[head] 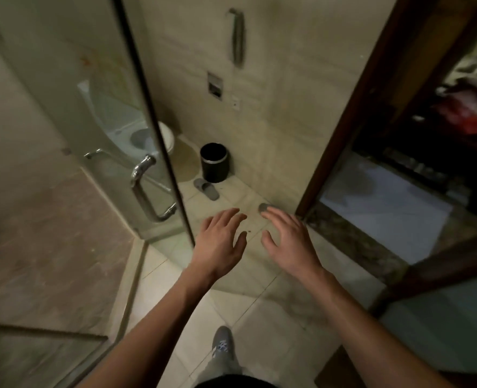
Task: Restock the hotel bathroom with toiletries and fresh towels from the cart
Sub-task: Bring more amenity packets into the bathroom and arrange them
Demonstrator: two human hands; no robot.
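Toiletries and towels: none seen in this bathroom view; cart not identifiable, though blurred dark shelving showed beyond the door frame point(352, 107) at right. Left hand point(220, 239): fingers spread, holding nothing. Right hand point(290, 242): fingers spread, holding nothing. Both hung over the tiled floor point(259, 312). Hazards, judged: left hand was just beside the glass door point(114, 191) edge and could knock it; loose slipper point(206, 189) near the bin point(214, 163) could trip a forward step.

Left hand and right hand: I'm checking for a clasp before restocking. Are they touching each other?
Apart. The head view shows floor tiles between the left hand and the right hand; both hold nothing.
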